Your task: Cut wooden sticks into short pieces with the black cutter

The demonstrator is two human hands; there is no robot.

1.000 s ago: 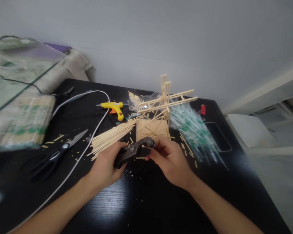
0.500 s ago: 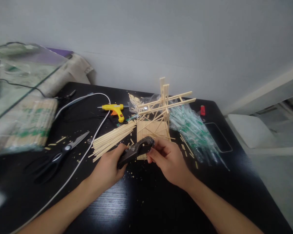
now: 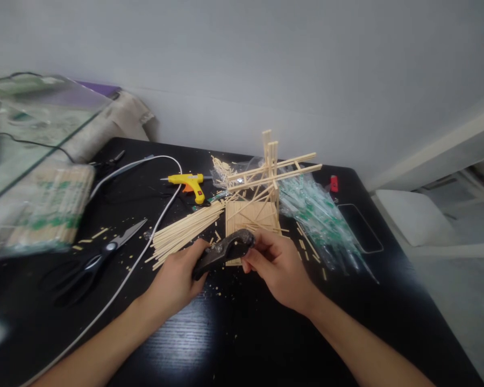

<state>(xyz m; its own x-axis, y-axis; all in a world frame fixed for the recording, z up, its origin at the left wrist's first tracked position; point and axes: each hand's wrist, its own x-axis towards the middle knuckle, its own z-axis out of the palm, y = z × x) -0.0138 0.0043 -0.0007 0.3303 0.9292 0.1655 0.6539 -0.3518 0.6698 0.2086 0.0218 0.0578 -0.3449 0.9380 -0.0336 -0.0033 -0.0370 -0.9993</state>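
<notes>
Hardly moved, so prob. same step: clamping L hand (image 3: 181, 273) on blk tool (image 3: 220, 255) mid-frame, pinching R hand (image 3: 280, 266) by tip, can't tell on what.

The dark, curved hand tool (image 3: 221, 251) looks to me like dull, scuffed metal. I read the black, wide table (image 3: 246, 333) as smooth and glossy with a wood-like grain. The pale, slim loose sticks (image 3: 187, 231) look like matt bare wood. I see smooth plastic on the yellow, pistol-shaped glue gun (image 3: 189, 180), and glossy, crinkled clear film on the green-marked plastic packaging (image 3: 320, 215).
</notes>
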